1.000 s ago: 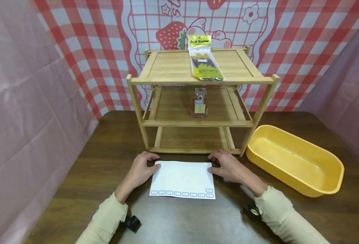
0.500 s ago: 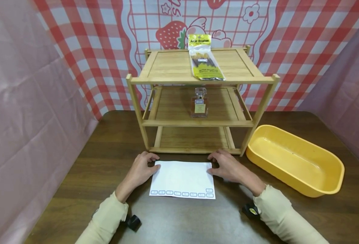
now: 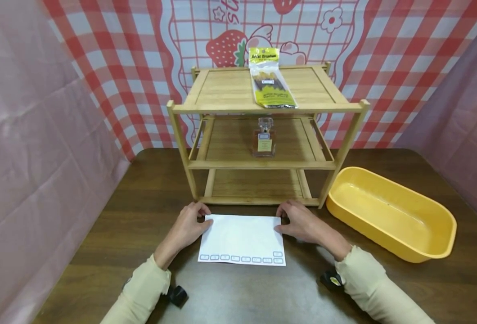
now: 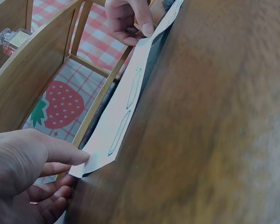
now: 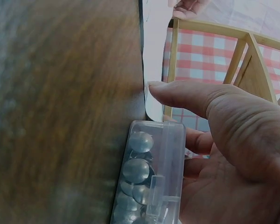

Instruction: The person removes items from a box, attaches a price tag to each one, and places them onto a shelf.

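Note:
A white sheet of paper [image 3: 242,236] with a row of small blue-framed labels along its near edge lies in front of the wooden rack. My left hand [image 3: 187,227] pinches its far left corner, thumb on top and fingers beneath. On the other side my right hand [image 3: 303,222] grips the far right corner the same way. Drawn outlines show on the paper [image 4: 116,112] in the left wrist view. Beside the right palm, in the right wrist view, is a clear plastic box [image 5: 149,172] of round, glassy balls; my right wrist mostly hides it in the head view.
The three-tier wooden rack [image 3: 263,201] stands just beyond both hands. A packet of artist brushes [image 3: 272,85] lies on its top shelf, and a perfume bottle [image 3: 264,141] stands on the middle one. To the right sits a yellow plastic tub [image 3: 392,211].
My right hand has shifted very slightly left at the paper's edge. My left hand and the paper stay in place, and the head view has tipped a little.

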Action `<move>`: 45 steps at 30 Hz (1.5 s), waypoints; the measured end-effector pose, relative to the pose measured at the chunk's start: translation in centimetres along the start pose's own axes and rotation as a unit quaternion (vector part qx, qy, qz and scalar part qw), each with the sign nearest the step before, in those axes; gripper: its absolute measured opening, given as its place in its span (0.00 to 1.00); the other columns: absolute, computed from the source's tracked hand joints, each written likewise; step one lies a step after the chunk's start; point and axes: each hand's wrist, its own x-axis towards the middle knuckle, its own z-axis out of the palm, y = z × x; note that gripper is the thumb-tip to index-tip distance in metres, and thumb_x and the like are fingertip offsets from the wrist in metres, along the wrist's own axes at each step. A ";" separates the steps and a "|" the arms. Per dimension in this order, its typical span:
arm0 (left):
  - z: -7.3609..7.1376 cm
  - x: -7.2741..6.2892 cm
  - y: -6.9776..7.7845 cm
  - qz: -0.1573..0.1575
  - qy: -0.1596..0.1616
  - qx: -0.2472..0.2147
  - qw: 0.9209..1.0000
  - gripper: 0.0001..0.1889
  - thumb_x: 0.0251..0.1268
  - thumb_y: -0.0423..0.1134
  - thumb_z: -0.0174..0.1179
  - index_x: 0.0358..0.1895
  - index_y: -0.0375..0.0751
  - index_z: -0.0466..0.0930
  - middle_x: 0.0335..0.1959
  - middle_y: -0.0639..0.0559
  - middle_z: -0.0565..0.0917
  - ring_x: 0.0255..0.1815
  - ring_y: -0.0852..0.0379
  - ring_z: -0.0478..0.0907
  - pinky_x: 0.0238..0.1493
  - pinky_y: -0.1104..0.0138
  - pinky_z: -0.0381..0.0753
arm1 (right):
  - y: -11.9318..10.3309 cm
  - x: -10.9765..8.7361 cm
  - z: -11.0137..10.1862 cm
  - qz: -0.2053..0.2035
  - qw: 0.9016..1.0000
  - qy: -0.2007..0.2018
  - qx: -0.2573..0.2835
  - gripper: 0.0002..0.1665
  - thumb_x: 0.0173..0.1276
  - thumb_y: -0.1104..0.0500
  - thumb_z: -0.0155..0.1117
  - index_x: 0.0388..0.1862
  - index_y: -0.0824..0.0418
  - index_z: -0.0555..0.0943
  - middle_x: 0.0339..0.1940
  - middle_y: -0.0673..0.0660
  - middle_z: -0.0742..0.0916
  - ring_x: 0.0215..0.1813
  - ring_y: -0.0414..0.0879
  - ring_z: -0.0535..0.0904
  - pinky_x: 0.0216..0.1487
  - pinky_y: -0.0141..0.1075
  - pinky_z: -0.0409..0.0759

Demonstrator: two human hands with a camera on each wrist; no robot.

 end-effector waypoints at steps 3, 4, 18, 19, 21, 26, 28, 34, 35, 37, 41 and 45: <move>0.1 0.0 0.1 0.000 -0.002 -0.005 1.000 0.08 0.63 0.28 0.70 0.41 0.34 0.81 0.39 0.44 0.82 0.47 0.44 0.79 0.52 0.50 0.80 | 0.0 -0.1 0.1 -0.001 1.000 0.003 0.011 0.15 0.63 0.61 0.78 0.41 0.62 0.79 0.38 0.54 0.79 0.41 0.48 0.74 0.42 0.43 0.78; 0.1 0.0 0.1 0.000 -0.002 -0.007 1.000 0.08 0.63 0.27 0.70 0.41 0.34 0.81 0.39 0.44 0.82 0.47 0.44 0.79 0.52 0.50 0.81 | 0.0 -0.1 0.1 -0.002 1.000 0.006 0.012 0.16 0.62 0.61 0.78 0.41 0.62 0.78 0.38 0.54 0.79 0.40 0.48 0.74 0.42 0.43 0.78; 0.3 0.0 0.0 -0.006 -0.012 -0.036 0.999 0.09 0.66 0.24 0.65 0.39 0.37 0.75 0.35 0.46 0.80 0.39 0.49 0.78 0.41 0.56 0.81 | 0.4 -0.2 0.2 -0.046 0.998 0.039 0.002 0.12 0.65 0.66 0.72 0.35 0.58 0.75 0.35 0.53 0.77 0.38 0.48 0.73 0.39 0.43 0.75; 0.3 -0.1 0.1 -0.005 -0.011 -0.037 0.999 0.09 0.66 0.23 0.65 0.39 0.37 0.75 0.34 0.46 0.80 0.38 0.50 0.77 0.40 0.57 0.81 | 0.4 -0.2 0.2 -0.048 0.998 0.040 0.003 0.12 0.65 0.66 0.72 0.35 0.58 0.75 0.35 0.53 0.78 0.38 0.48 0.73 0.39 0.43 0.75; 0.3 -0.1 0.1 -0.004 -0.008 -0.040 0.999 0.09 0.66 0.23 0.65 0.39 0.37 0.75 0.33 0.47 0.80 0.36 0.51 0.77 0.38 0.59 0.80 | 0.4 -0.2 0.2 -0.052 0.998 0.041 0.006 0.11 0.66 0.66 0.71 0.35 0.58 0.75 0.35 0.52 0.78 0.38 0.48 0.73 0.39 0.42 0.75; 0.1 -0.3 0.2 -0.004 0.003 -0.047 0.999 0.08 0.67 0.24 0.64 0.40 0.37 0.75 0.33 0.47 0.81 0.36 0.51 0.78 0.38 0.59 0.81 | 0.4 -0.2 0.2 -0.057 0.997 0.046 0.022 0.09 0.67 0.68 0.69 0.36 0.59 0.77 0.33 0.52 0.78 0.36 0.47 0.73 0.36 0.41 0.75; 0.0 -0.3 0.2 -0.005 0.005 -0.050 0.999 0.07 0.67 0.24 0.63 0.40 0.36 0.75 0.34 0.46 0.81 0.37 0.51 0.79 0.39 0.58 0.82 | 0.4 -0.2 0.2 -0.063 0.996 0.051 0.031 0.08 0.67 0.69 0.68 0.36 0.60 0.77 0.32 0.51 0.78 0.35 0.46 0.73 0.35 0.41 0.75; -0.3 -0.5 0.5 -0.011 0.007 -0.067 0.998 0.05 0.68 0.26 0.62 0.42 0.34 0.76 0.37 0.44 0.82 0.40 0.48 0.81 0.43 0.55 0.84 | 0.6 -0.5 0.1 -0.071 0.991 0.074 0.081 0.06 0.68 0.71 0.67 0.39 0.64 0.79 0.31 0.51 0.81 0.34 0.43 0.76 0.35 0.38 0.79; -0.4 -0.5 0.5 -0.012 0.008 -0.068 0.998 0.05 0.69 0.26 0.62 0.42 0.33 0.76 0.37 0.43 0.83 0.41 0.47 0.82 0.44 0.55 0.85 | 0.6 -0.5 0.1 -0.070 0.990 0.079 0.090 0.06 0.68 0.71 0.66 0.40 0.64 0.79 0.31 0.51 0.82 0.34 0.43 0.77 0.35 0.38 0.80; -0.4 -0.5 0.5 -0.015 0.010 -0.072 0.997 0.05 0.70 0.27 0.62 0.44 0.32 0.77 0.38 0.42 0.83 0.42 0.46 0.82 0.44 0.54 0.85 | 0.6 -0.6 0.0 -0.069 0.988 0.088 0.108 0.06 0.69 0.71 0.66 0.41 0.65 0.79 0.32 0.51 0.83 0.35 0.43 0.78 0.35 0.37 0.81; -0.3 -0.5 0.4 -0.010 0.018 -0.083 0.996 0.06 0.72 0.29 0.61 0.46 0.31 0.77 0.39 0.40 0.84 0.42 0.45 0.83 0.43 0.53 0.85 | 0.7 -0.6 0.0 -0.069 0.982 0.110 0.137 0.06 0.70 0.71 0.66 0.42 0.66 0.79 0.34 0.53 0.84 0.37 0.44 0.80 0.37 0.37 0.82; -0.3 -0.5 0.4 -0.006 0.034 -0.105 0.994 0.05 0.72 0.29 0.61 0.46 0.31 0.77 0.37 0.42 0.84 0.40 0.47 0.82 0.42 0.57 0.83 | 0.6 -0.7 0.0 -0.070 0.976 0.120 0.168 0.06 0.71 0.72 0.64 0.44 0.68 0.78 0.36 0.55 0.85 0.40 0.46 0.81 0.40 0.39 0.83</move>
